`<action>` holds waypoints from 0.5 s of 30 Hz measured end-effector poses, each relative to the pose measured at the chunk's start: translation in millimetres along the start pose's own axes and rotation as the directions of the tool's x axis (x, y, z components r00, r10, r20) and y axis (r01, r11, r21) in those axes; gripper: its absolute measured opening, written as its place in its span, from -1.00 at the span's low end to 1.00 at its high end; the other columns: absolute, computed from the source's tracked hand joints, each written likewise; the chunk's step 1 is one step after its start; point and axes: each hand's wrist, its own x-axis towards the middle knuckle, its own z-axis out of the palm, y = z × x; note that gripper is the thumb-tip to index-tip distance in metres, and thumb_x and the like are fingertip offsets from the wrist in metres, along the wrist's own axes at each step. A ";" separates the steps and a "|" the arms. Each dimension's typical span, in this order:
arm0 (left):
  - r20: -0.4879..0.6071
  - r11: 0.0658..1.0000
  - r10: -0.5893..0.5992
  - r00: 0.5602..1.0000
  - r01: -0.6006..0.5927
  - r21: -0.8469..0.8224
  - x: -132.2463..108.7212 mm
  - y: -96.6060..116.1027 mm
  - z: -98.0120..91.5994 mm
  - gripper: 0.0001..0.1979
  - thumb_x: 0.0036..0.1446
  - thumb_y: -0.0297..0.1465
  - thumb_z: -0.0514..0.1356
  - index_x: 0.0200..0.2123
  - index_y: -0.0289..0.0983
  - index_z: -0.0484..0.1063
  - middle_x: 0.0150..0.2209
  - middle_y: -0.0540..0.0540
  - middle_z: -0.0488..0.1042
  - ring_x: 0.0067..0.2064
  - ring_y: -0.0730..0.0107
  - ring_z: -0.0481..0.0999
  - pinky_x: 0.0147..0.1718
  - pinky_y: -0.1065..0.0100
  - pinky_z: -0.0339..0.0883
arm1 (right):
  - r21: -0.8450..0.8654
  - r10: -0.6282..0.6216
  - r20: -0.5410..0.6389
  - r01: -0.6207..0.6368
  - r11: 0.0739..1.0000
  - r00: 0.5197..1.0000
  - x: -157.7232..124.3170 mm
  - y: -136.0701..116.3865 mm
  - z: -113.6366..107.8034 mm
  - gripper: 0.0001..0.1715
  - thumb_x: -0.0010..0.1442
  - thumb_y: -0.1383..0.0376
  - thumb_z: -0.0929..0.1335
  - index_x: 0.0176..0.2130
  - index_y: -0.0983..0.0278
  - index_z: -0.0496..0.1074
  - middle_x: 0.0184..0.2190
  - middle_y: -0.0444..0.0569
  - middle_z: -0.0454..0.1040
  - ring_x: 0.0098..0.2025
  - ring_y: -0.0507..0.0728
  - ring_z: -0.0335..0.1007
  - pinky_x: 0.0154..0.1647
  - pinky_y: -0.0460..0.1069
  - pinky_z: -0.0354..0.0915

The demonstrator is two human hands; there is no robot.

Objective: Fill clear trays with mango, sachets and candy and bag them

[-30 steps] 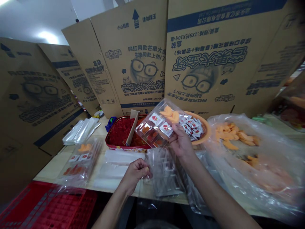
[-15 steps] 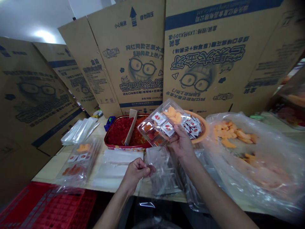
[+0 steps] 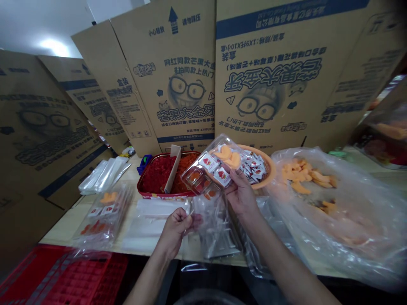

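Note:
My right hand (image 3: 242, 197) grips a transparent plastic compartment tray (image 3: 211, 166) by its near edge and holds it up over the table. The tray holds orange dried mango pieces, small red-and-white sachets and small red-orange pieces. My left hand (image 3: 173, 234) is pinched shut on a small reddish piece (image 3: 197, 220), partly blurred behind transparent plastic. Just right of that hand lies a stack of empty transparent trays (image 3: 218, 228). The two hands are apart.
Behind the raised tray are an orange basket of sachets (image 3: 259, 169) and a red tray of red food (image 3: 155, 176). A plastic bag of dried mango (image 3: 318, 203) lies right, a packed tray (image 3: 104, 216) left, and a red crate (image 3: 79, 277) below the table edge. Flattened cardboard boxes (image 3: 178, 76) stand behind.
The whole view has drifted slightly left and up. My left hand and the reddish piece have shifted a little left, and the raised tray has tilted slightly.

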 end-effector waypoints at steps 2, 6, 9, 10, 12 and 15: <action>-0.045 1.000 0.005 0.999 -0.006 -0.030 0.0 3.7 0.7 -0.57 -0.23 -0.27 0.37 -0.51 -0.26 0.12 -0.36 -0.11 0.55 -0.30 0.29 0.54 -0.33 0.34 0.33 | -0.020 0.018 0.001 -0.018 1.000 1.000 -2.2 -1.3 -2.0 -0.84 -0.05 0.45 0.39 -0.36 0.28 0.44 -0.37 -0.12 0.55 -0.30 0.00 0.47 -0.25 -0.13 0.41; -0.118 0.995 0.055 0.992 -0.065 -0.080 -1.4 6.4 1.0 -0.59 -0.22 -0.29 0.36 -0.50 -0.27 0.13 -0.34 -0.10 0.55 -0.30 0.29 0.55 -0.32 0.35 0.35 | -0.067 0.087 0.025 -0.085 0.994 0.996 -3.8 -6.8 -9.4 -0.81 -0.10 0.44 0.42 -0.37 0.28 0.42 -0.37 -0.09 0.56 -0.31 0.02 0.47 -0.24 -0.11 0.41; -0.146 0.991 0.089 0.985 -0.102 -0.086 -3.4 5.6 2.3 -0.63 -0.16 -0.29 0.33 -0.49 -0.28 0.15 -0.31 -0.11 0.55 -0.29 0.30 0.55 -0.30 0.34 0.36 | -0.096 0.150 0.059 -0.144 0.985 0.987 -2.1 -9.2 -14.6 -0.74 -0.12 0.44 0.43 -0.33 0.27 0.42 -0.35 -0.08 0.56 -0.33 0.02 0.47 -0.27 -0.11 0.41; -0.143 0.991 0.094 0.985 -0.106 -0.081 -3.9 5.8 3.0 -0.65 -0.13 -0.28 0.32 -0.47 -0.28 0.17 -0.30 -0.12 0.54 -0.29 0.30 0.55 -0.30 0.34 0.36 | -0.107 0.163 0.069 -0.155 0.982 0.984 -0.9 -9.2 -15.5 -0.73 -0.12 0.44 0.43 -0.32 0.26 0.42 -0.36 -0.08 0.56 -0.33 0.03 0.47 -0.28 -0.10 0.41; -0.122 0.993 0.093 0.988 -0.101 -0.061 -5.3 7.9 4.6 -0.68 -0.11 -0.27 0.30 -0.39 -0.27 0.23 -0.29 -0.13 0.54 -0.28 0.30 0.54 -0.28 0.32 0.37 | -0.123 0.171 0.079 -0.161 0.979 0.982 1.3 -8.2 -15.5 -0.73 -0.13 0.44 0.44 -0.33 0.26 0.42 -0.36 -0.08 0.56 -0.32 0.04 0.47 -0.28 -0.10 0.40; -0.128 0.998 0.061 0.990 -0.060 0.013 -10.0 14.4 6.9 -0.55 -0.17 -0.29 0.34 -0.19 -0.26 0.28 -0.30 -0.11 0.55 -0.28 0.29 0.54 -0.25 0.31 0.38 | -0.109 0.145 0.077 -0.136 0.985 0.986 -2.4 -7.4 -10.4 -0.76 -0.15 0.44 0.45 -0.40 0.25 0.40 -0.39 -0.15 0.55 -0.31 0.02 0.46 -0.26 -0.12 0.37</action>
